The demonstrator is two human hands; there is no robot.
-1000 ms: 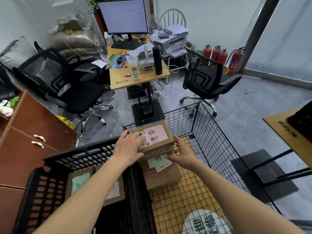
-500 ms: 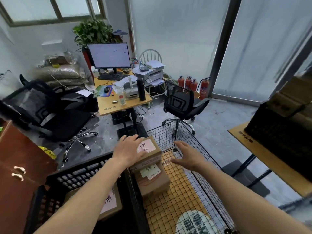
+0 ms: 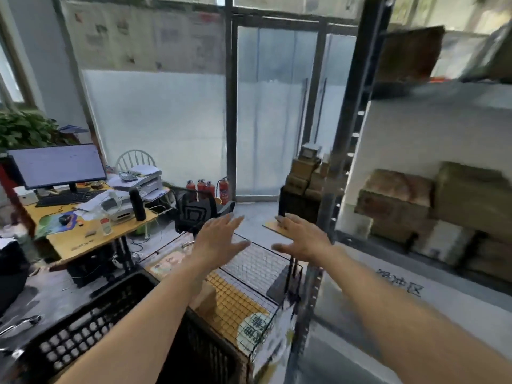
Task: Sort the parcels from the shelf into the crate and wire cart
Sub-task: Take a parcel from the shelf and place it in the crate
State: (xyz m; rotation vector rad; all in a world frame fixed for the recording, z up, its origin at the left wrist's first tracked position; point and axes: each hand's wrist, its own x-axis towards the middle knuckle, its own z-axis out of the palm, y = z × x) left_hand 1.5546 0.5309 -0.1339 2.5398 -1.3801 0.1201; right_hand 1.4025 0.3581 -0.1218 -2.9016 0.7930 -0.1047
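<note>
Both my hands hang in the air with spread fingers and hold nothing. My left hand (image 3: 219, 239) is above the wire cart (image 3: 257, 261), my right hand (image 3: 302, 239) a little to its right, near the shelf. In the cart a brown parcel (image 3: 206, 299) shows beside my left forearm, and a labelled parcel (image 3: 169, 263) lies at its far end. The black crate (image 3: 83, 328) stands at lower left. Several brown and white parcels (image 3: 396, 200) lie blurred on the shelf (image 3: 443, 273) to the right.
A desk (image 3: 91, 234) with monitor, printer and black bottle stands at left, and a black office chair (image 3: 196, 214) behind the cart. Red fire extinguishers (image 3: 207, 187) stand by the glass door. A dark crate stacked with boxes (image 3: 302, 184) sits on a small table beyond my right hand.
My hands let go of the pink-labelled parcel in the cart and rose empty. My view swung up and to the right toward the shelf.
</note>
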